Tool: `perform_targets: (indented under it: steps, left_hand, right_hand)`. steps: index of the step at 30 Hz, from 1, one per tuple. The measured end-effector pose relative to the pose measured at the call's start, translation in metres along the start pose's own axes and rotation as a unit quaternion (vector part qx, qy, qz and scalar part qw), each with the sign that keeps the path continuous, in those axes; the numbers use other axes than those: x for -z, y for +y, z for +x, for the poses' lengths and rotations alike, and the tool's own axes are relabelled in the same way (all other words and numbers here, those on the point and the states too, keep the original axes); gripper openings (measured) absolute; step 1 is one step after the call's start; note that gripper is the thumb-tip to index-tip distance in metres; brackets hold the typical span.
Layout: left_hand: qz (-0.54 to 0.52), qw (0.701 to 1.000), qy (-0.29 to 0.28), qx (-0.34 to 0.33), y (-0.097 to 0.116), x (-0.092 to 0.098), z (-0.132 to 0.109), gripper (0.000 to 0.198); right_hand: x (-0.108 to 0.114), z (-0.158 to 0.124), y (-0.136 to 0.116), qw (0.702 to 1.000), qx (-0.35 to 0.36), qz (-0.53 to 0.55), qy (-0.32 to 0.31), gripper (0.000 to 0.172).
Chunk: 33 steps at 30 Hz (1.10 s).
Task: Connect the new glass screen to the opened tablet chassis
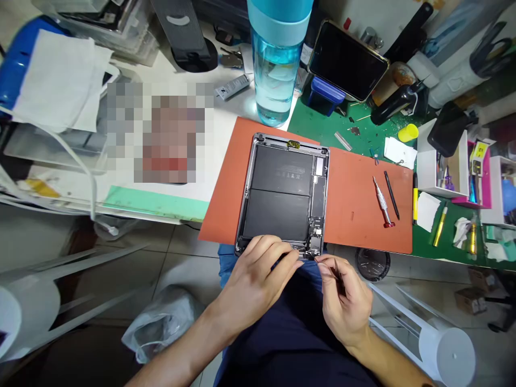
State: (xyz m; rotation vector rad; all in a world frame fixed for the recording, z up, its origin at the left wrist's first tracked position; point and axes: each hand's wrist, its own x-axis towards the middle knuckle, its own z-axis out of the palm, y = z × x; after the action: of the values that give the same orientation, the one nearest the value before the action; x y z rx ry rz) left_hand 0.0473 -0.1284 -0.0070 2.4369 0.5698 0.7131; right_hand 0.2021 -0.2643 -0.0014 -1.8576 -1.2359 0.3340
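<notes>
An opened tablet (278,193) lies on the orange mat (350,199), its two black battery cells and a circuit board strip on the right side exposed. My left hand (262,279) bends over the tablet's near edge, fingers together, with fingertips at the lower right corner; its thumb is hidden. Just right of that corner, my right hand (344,295) pinches a thin dark tool (337,273) that looks like tweezers. The tool's tip reaches the tablet's near edge, among small parts too fine to make out.
A screwdriver (382,201) and a black pen-like tool (391,194) lie on the mat's right. Behind the tablet stand a blue water bottle (274,70) and a propped phone (349,59). Organizer boxes (439,188) line the right; a blurred patch (169,140) covers something left.
</notes>
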Motion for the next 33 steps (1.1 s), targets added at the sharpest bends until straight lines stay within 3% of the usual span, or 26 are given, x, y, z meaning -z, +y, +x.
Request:
perform_targets:
  steps: [3,13,22,33]
  left_hand:
    - [0.012,1.0,0.012,0.002,0.003,-0.005,0.003,0.023]
    - [0.074,0.997,0.02,0.017,0.01,-0.014,0.007,0.019]
    - [0.102,0.97,0.105,0.192,0.022,-0.017,0.005,0.018]
    - [0.111,0.946,0.113,0.283,0.026,-0.02,-0.006,0.01]
  right_hand:
    - [-0.002,0.002,-0.001,1.0,-0.017,0.005,-0.001,0.02]
    - [-0.004,0.009,0.003,0.994,0.051,0.097,-0.025,0.035]
    - [0.005,0.014,0.009,0.991,-0.064,0.113,-0.041,0.016]
    - [-0.008,0.017,0.008,0.98,-0.13,0.14,-0.053,0.01]
